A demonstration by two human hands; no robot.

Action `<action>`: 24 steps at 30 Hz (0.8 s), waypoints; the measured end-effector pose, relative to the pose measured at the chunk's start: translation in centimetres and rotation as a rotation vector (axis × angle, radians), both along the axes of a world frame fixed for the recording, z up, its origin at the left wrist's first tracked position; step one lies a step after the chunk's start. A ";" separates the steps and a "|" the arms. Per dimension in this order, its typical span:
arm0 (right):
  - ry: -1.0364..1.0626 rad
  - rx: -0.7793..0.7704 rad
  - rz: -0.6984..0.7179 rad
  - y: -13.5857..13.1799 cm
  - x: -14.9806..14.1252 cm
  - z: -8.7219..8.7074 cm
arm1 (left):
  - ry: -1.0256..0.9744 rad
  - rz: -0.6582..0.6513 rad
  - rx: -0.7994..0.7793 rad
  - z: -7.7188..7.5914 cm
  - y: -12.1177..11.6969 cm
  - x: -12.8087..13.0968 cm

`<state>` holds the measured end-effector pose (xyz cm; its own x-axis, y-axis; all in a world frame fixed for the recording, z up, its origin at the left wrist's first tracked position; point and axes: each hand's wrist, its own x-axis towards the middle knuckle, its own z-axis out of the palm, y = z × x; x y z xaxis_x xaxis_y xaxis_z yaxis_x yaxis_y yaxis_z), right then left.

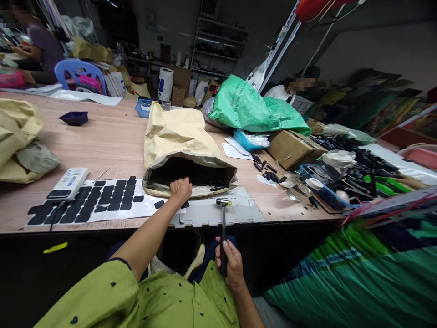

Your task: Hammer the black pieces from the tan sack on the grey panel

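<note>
My left hand [180, 189] reaches into the mouth of a tan paper sack [184, 132] that lies on the table, its opening towards me. The fingers look curled; what they hold, if anything, is hidden. Inside the sack it is dark, with a small black piece [218, 188] at its lower lip. My right hand [230, 262] is closed round the black handle of a small hammer [223, 218], held upright at the table edge. Its metal head with a yellowish face is over a grey board [205, 215]. Left of the sack, rows of black rounded pads [119, 193] lie on white sheets.
A white electronic device [70, 182] stands on the left beside another tan sack [17, 141]. A dark tray [74, 118] is farther back. On the right are a green bag [246, 107], a cardboard box [293, 148] and loose black handles [269, 173]. Two other people sit beyond.
</note>
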<state>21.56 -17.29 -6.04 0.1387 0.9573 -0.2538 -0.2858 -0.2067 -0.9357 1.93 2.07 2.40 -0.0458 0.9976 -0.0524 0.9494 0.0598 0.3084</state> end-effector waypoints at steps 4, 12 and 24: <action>0.006 0.005 0.004 0.0 0.0 -0.1 | -0.057 -0.038 0.083 0.4 -1.3 -0.7; -0.012 0.014 0.009 0.0 0.1 -0.5 | -0.343 -0.368 0.245 -0.9 -6.6 -2.6; -0.158 0.005 -0.051 -0.7 -0.6 -0.7 | -0.381 -0.368 0.209 -2.8 -7.5 -2.8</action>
